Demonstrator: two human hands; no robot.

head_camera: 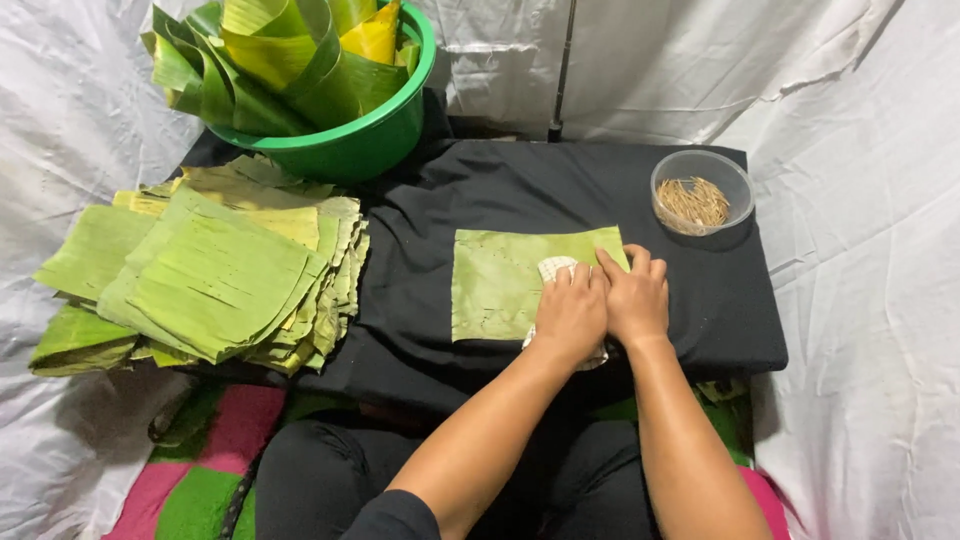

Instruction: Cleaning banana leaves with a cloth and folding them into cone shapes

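Left hand (570,315) with pale cloth (554,269) and right hand (636,297) on green leaf square (495,283) atop black-draped table (720,300)

A pale green leaf piece (500,280) is lying on black cloth (700,290); the basin (370,140) is showing bright green, the rag (553,268) checked white.

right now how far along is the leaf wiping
Done: nothing shows as finished. In hand: one leaf square lies on the black cloth; the left hand presses a rag on it, the right hand beside. Left: the leaf stack and green tub.
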